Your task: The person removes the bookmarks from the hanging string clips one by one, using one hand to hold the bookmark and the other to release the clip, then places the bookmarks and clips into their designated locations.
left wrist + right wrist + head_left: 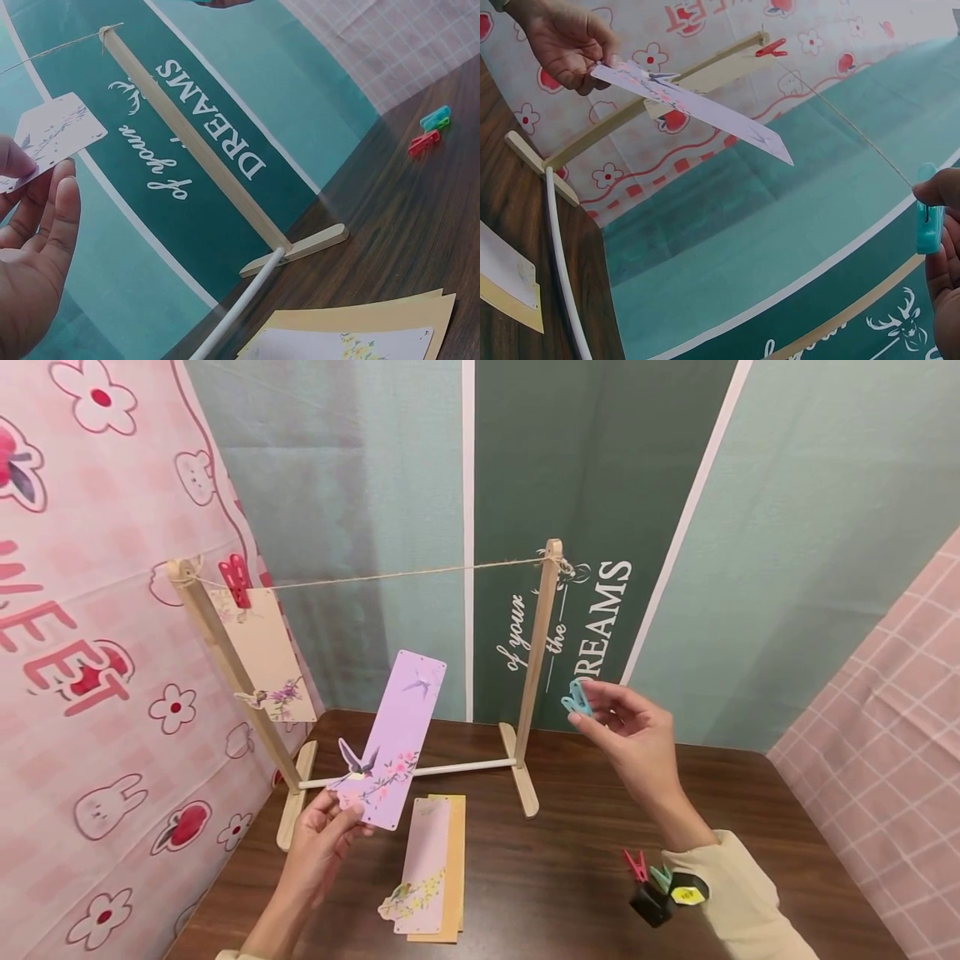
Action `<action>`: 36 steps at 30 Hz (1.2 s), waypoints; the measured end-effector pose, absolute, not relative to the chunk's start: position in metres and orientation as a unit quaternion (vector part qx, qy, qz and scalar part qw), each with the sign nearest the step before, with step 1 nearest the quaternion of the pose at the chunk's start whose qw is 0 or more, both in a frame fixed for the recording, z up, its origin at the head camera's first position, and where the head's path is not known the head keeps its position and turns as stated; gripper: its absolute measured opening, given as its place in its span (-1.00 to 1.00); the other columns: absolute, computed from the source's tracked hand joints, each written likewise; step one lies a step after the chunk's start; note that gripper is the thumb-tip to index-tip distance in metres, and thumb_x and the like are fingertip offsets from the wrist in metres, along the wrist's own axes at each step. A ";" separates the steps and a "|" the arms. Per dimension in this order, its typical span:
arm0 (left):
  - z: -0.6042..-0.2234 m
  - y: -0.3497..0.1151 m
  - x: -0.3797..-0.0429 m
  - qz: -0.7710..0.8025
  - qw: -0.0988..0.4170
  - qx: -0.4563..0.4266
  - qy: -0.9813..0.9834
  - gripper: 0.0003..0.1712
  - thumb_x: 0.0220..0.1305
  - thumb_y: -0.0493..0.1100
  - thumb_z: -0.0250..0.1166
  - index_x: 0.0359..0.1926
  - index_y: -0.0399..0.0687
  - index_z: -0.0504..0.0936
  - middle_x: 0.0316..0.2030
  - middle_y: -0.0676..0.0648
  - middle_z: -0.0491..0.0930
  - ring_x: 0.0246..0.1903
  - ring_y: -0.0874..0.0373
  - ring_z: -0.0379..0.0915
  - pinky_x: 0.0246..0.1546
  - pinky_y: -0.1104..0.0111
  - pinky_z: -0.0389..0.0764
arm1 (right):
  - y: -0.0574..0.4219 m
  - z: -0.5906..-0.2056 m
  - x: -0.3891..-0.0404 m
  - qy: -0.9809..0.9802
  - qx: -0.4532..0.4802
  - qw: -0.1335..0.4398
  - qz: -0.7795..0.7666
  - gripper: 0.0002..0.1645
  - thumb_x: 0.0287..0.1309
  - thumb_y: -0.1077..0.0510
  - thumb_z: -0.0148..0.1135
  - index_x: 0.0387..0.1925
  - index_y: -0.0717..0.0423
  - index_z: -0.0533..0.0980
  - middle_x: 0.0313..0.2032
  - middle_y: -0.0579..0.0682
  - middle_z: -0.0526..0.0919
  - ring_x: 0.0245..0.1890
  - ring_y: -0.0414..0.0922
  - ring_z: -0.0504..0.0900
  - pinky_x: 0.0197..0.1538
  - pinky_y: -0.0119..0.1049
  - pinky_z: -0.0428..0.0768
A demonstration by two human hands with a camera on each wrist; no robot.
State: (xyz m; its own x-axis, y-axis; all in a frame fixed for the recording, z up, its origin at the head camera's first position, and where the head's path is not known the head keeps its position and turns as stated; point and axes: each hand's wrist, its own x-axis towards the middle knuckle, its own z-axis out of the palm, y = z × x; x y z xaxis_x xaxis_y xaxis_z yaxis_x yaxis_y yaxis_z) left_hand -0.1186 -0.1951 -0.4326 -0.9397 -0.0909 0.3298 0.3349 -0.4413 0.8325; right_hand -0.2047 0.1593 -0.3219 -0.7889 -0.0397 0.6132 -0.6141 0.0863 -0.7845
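Observation:
My left hand (322, 839) pinches the lower end of a lilac bookmark card (401, 718) printed with pink blossoms and a bird, held tilted in the air below the string (375, 577). In my right hand (633, 735) a light-blue clothespin (576, 699) is gripped between thumb and fingertips, right of the wooden stand's right post (538, 652). A cream card (262, 652) hangs near the left post (232, 672), held on the string by a red clothespin (237, 582). In the right wrist view, the blue clothespin (929, 225) stands upright in the fingers.
On the brown table (570, 860) lie a pale pink card (427, 852) and a yellow card (455, 893), stacked. Red and green clothespins (636, 865) stand by a small black container (651, 903) under my right forearm. A white rod (465, 768) joins the stand's feet.

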 end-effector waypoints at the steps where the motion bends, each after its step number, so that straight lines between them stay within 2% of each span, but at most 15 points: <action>1: -0.433 -0.195 -0.118 -0.840 0.126 -0.116 -0.514 -0.69 0.31 -0.56 0.02 -0.15 -0.15 0.55 -0.29 -0.05 0.64 -0.38 0.19 0.58 -0.37 0.42 0.64 | 0.161 -0.323 -0.204 -0.700 0.232 0.225 0.637 -0.55 -0.04 0.48 0.41 -0.04 0.40 0.56 -0.19 0.06 0.65 -0.28 -0.10 0.55 -0.16 -0.47 0.61; 17: -0.437 -0.194 -0.113 -0.842 0.121 -0.107 -0.515 -0.71 0.31 -0.56 0.02 -0.14 -0.17 0.54 -0.30 -0.05 0.62 -0.40 0.19 0.56 -0.36 0.44 0.63 | 0.185 -0.331 -0.188 -0.698 0.177 0.217 0.659 -0.55 -0.05 0.53 0.38 -0.03 0.42 0.55 -0.11 0.06 0.66 -0.23 -0.09 0.58 -0.11 -0.43 0.61; 36: -0.463 -0.193 -0.099 -0.847 0.114 -0.073 -0.515 -0.70 0.29 -0.57 0.03 -0.19 -0.15 0.55 -0.35 -0.05 0.64 -0.44 0.19 0.57 -0.38 0.44 0.63 | 0.221 -0.355 -0.172 -0.695 0.123 0.230 0.670 -0.53 -0.05 0.54 0.37 -0.01 0.45 0.53 -0.16 0.03 0.67 -0.24 -0.10 0.60 -0.07 -0.45 0.57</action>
